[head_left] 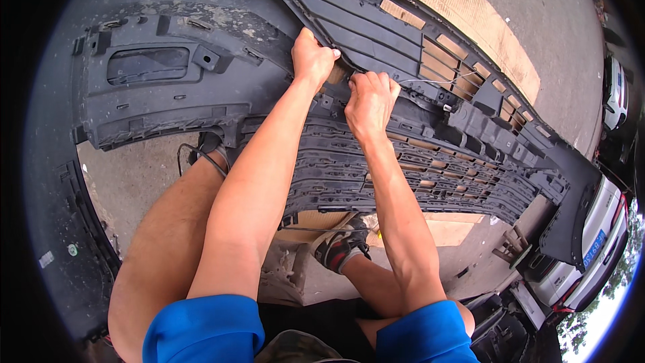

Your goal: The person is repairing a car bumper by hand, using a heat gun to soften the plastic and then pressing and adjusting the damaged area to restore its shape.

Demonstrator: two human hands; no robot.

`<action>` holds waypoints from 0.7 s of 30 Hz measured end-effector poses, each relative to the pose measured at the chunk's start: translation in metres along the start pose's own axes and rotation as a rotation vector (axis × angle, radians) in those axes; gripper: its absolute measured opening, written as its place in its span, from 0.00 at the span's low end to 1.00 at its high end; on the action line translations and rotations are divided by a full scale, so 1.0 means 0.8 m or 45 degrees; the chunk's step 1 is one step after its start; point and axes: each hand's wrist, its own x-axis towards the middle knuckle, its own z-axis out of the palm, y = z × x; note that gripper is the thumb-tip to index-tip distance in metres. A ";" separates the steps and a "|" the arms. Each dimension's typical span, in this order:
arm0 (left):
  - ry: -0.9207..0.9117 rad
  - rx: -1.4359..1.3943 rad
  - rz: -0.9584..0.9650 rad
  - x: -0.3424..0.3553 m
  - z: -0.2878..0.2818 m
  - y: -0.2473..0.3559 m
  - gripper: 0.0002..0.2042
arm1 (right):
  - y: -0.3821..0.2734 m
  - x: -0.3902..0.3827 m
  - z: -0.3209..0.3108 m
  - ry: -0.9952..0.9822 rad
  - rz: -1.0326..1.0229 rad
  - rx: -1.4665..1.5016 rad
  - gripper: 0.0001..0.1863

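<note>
The left hand is clamped on the rim of the black slatted panel, upper centre of the frame. The right hand is curled at this rim, centre; its grip cannot be determined. Rightward extends a thin wire. Cardboard lies upper right.

Probably an outdoor car-repair spot: dark bumper, parked white car.
</note>
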 end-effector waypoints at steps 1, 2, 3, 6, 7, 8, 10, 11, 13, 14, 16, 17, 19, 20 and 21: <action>0.002 0.000 0.007 0.000 -0.001 -0.001 0.19 | 0.000 0.000 0.001 0.001 -0.006 0.014 0.03; 0.003 0.001 0.013 0.001 -0.002 -0.002 0.19 | 0.000 -0.001 0.001 0.008 -0.014 0.027 0.03; 0.003 0.002 0.008 0.000 -0.002 -0.001 0.19 | 0.001 -0.001 0.001 0.015 -0.020 0.038 0.03; 0.006 -0.002 0.001 -0.001 0.000 0.001 0.19 | 0.003 0.000 0.002 0.026 -0.026 0.052 0.03; 0.008 -0.007 0.004 0.000 -0.001 0.000 0.18 | 0.003 0.000 0.002 0.028 -0.027 0.054 0.03; 0.010 -0.012 0.006 0.001 -0.001 -0.001 0.18 | 0.003 0.000 0.003 0.033 -0.032 0.058 0.03; 0.009 0.002 0.007 -0.001 0.000 0.000 0.18 | 0.004 0.000 0.004 0.042 -0.036 0.060 0.03; 0.008 0.008 0.007 -0.001 0.001 0.001 0.18 | 0.006 0.000 0.005 0.029 -0.039 0.024 0.03; 0.012 0.010 0.006 0.001 0.000 -0.002 0.18 | 0.005 0.003 0.005 0.006 -0.052 -0.041 0.03; 0.014 0.010 0.006 0.002 -0.001 -0.004 0.18 | 0.006 0.005 0.003 -0.006 -0.068 -0.028 0.03; 0.008 0.011 -0.002 0.003 0.001 -0.005 0.18 | 0.013 0.008 -0.001 -0.038 -0.098 -0.006 0.03; 0.005 0.011 -0.006 0.004 0.002 -0.005 0.18 | 0.016 0.009 -0.002 -0.052 -0.115 -0.017 0.03; 0.060 -0.024 0.031 0.008 -0.001 -0.012 0.16 | 0.013 0.016 -0.005 -0.081 -0.154 -0.028 0.03; 0.087 -0.041 0.049 0.009 -0.002 -0.015 0.15 | 0.011 0.020 -0.008 -0.105 -0.175 -0.032 0.03; 0.086 -0.054 0.050 0.008 -0.001 -0.014 0.15 | 0.014 0.021 -0.009 -0.128 -0.187 -0.043 0.03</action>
